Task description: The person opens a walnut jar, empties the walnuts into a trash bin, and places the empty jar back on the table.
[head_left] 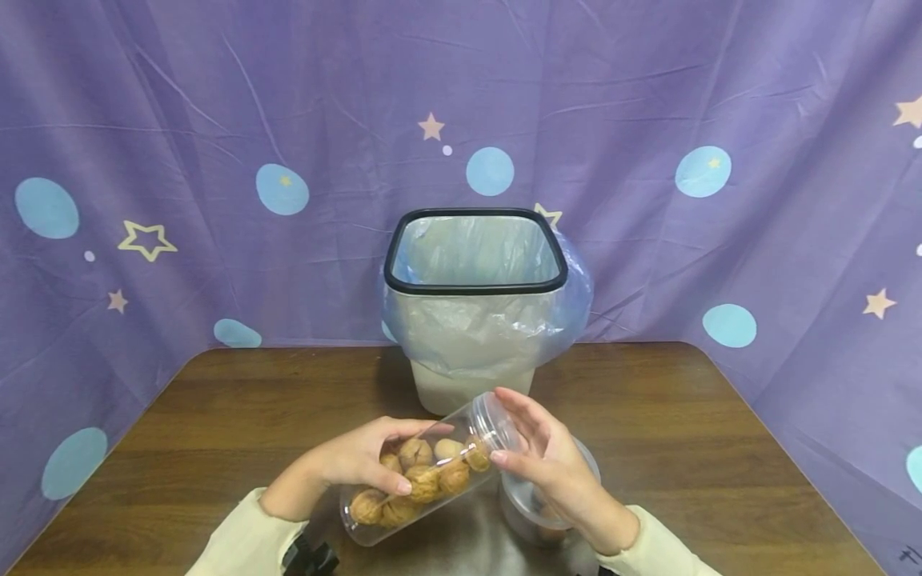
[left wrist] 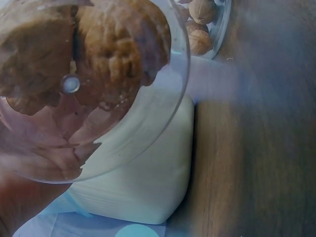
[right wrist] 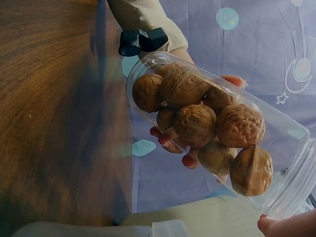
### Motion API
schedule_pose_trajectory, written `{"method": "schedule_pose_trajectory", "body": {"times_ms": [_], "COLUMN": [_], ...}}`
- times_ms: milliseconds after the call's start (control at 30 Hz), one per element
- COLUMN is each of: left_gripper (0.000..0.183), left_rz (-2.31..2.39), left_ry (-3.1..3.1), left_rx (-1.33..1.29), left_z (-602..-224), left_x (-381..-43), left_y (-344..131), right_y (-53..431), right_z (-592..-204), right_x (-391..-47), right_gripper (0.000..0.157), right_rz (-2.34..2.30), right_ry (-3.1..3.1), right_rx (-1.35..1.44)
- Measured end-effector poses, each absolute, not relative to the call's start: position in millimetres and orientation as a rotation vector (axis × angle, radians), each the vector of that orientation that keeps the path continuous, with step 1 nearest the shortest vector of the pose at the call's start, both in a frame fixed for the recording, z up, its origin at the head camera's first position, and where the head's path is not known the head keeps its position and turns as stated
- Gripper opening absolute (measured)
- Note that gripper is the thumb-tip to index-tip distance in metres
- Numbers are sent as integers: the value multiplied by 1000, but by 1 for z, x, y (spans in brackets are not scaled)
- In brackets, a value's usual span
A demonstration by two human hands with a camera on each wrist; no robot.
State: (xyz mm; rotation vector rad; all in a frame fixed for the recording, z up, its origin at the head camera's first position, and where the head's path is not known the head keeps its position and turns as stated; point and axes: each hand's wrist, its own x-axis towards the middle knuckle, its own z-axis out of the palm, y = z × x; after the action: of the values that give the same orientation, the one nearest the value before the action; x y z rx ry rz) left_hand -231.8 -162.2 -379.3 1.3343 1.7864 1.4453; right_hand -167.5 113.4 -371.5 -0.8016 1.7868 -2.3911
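A clear plastic jar with several walnuts is held tilted above the table, its lidded end up and to the right. My left hand grips its body, thumb on the near side. The clear lid is on the jar, and my right hand grips it between thumb and fingers. In the right wrist view, the walnuts rest toward the jar's lower side and base. A second clear container stands below my right hand, partly hidden by it; the left wrist view shows walnuts inside.
A pale trash bin with a black rim and a bluish plastic liner stands just beyond the hands. Behind the brown wooden table hangs a purple curtain with stars and dots.
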Motion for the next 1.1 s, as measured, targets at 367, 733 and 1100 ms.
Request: {"method": "schedule_pose_trajectory", "body": {"times_ms": [367, 733, 1100], "left_gripper": [73, 71, 72], "left_rz": [1454, 1454, 1439], "left_ry": [1777, 1833, 1931], "left_rx": [1348, 1364, 1376], "left_z": [-379, -377, -373], "left_x": [-233, -235, -235], "left_y": [-162, -170, -185], "right_y": [115, 119, 119], "right_z": [-372, -370, -375], "right_x": [-167, -167, -166], "right_gripper": [74, 73, 74], "right_rz": [-2412, -2421, -2430], "right_ry": [1790, 1837, 1795], "right_rx": [-828, -837, -881]}}
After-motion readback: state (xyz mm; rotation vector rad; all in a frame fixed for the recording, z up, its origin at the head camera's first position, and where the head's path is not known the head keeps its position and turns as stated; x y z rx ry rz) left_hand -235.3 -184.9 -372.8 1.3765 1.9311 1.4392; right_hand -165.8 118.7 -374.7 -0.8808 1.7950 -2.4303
